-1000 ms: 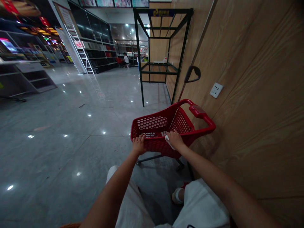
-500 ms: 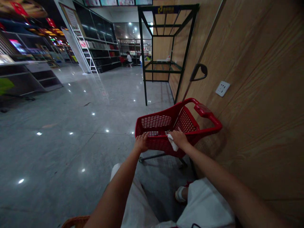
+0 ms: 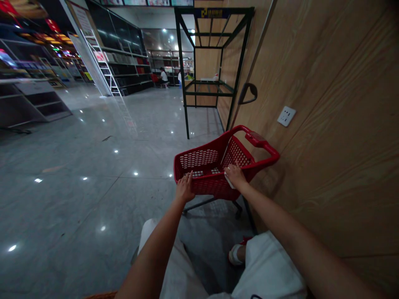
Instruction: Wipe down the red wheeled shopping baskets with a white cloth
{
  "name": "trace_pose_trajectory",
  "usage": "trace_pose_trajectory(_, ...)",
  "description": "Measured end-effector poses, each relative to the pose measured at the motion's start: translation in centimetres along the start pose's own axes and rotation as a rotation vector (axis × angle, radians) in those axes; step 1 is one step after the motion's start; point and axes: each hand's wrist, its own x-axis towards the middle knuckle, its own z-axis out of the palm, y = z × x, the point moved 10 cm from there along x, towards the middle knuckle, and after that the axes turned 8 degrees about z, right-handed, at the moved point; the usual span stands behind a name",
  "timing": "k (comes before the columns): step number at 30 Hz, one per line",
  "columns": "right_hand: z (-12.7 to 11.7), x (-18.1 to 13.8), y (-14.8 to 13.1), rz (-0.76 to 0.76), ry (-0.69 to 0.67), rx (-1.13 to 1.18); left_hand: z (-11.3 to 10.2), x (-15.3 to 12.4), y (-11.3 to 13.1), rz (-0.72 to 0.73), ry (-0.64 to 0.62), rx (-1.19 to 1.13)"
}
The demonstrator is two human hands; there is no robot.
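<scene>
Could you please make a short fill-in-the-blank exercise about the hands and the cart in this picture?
1. Both hands rest on the near rim of a small ____ cart.
2. The right hand presses a ____ cloth against the rim.
3. The left hand holds ____ besides the rim.
4. On the wooden wall above the cart is a white ____.

Missing words: red; white; nothing; socket

Rack sign (image 3: 213,13) seemingly lettered, too blurred to read.
</scene>
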Motion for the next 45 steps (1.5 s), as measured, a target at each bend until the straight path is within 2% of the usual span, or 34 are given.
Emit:
trace_pose_trajectory(3, 0.8, 1.2, -0.3, -0.043, -0.064, 0.032, 0.6, 0.0, 2.0, 0.020, -0.032, -0.019)
trace_pose_trajectory(6, 1.7, 1.1, -4.9, -0.186, -0.126, 0.126, 1.7, -0.2, 4.7, 0.048, -0.066, -0.050)
trace_pose_trajectory(8, 2.3, 0.4, -8.0, -0.226, -0.158, 0.179, 2.4, -0.3, 6.5, 0.078, -0.084, -0.081)
trace_pose_trajectory(11, 2.7, -0.6, -10.1, -0.249, -0.183, 0.234, 3.1, -0.3, 8.1, 0.169, -0.133, -0.134)
trace_pose_trajectory(13, 2.6, -1.3, -9.9, -0.330, -0.200, 0.289, 3.4, -0.3, 7.8, 0.247, -0.212, -0.149)
trace_pose_trajectory(15, 2.4, -1.8, -8.7, -0.405, -0.225, 0.338, 3.4, -0.1, 5.8, 0.268, -0.291, -0.101)
trace_pose_trajectory(19, 2.5, -1.8, -5.4, -0.387, -0.258, 0.332, 2.1, 1.2, 1.3, 0.239, -0.273, 0.118)
trace_pose_trajectory(22, 2.5, -2.5, -5.1, -0.400, -0.279, 0.302, 2.7, 1.5, 1.0, 0.293, -0.344, 0.183)
trace_pose_trajectory(26, 2.4, -5.2, -7.6, -0.454, -0.278, 0.323, 4.2, 1.0, 1.9, 0.282, -0.482, 0.143)
trace_pose_trajectory(29, 2.9, -8.0, -10.9, -0.435, -0.240, 0.342, 3.9, 1.0, 1.9, 0.185, -0.451, 0.144)
trace_pose_trajectory(32, 3.3, -9.4, -12.5, -0.226, -0.102, 0.363, 3.4, 0.6, 2.4, 0.123, -0.379, 0.141)
trace_pose_trajectory(35, 3.6, -9.8, -12.3, -0.026, 0.005, 0.402, 3.1, 0.1, 3.9, 0.093, -0.265, 0.096)
trace_pose_trajectory(38, 3.9, -9.4, -11.3, 0.016, -0.008, 0.395, 3.2, -0.4, 5.7, 0.089, -0.172, 0.039)
trace_pose_trajectory(41, 4.2, -9.2, -9.0, -0.015, -0.046, 0.342, 3.1, -0.4, 7.1, 0.163, -0.140, 0.011)
trace_pose_trajectory(45, 4.3, -9.7, -4.7, 0.030, -0.043, 0.285, 2.3, 0.0, 7.0, 0.246, -0.090, 0.063)
